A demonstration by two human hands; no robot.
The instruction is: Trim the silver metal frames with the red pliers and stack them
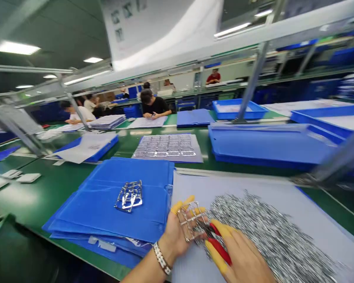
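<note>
My left hand [178,228], palm up with yellow finger cots, is closed around a shiny metal frame [188,220] with crossbars. My right hand [242,251], also in yellow finger cots, grips red-handled pliers [221,245]. Their jaws reach the lower right part of the frame, and blur hides exactly where they touch. Just to the right lies a large heap of small silvery metal pieces [262,228] on a pale sheet [194,184]. Several similar metal frames [129,196] are piled on the blue plastic sheets [100,188] to my left.
A pale board [199,151] bearing rows of metal frames lies farther back. Blue trays [268,145] stand on the right, another blue tray [106,146] at left. A metal post [339,157] crosses the right side. Other people [153,104] sit across the benches.
</note>
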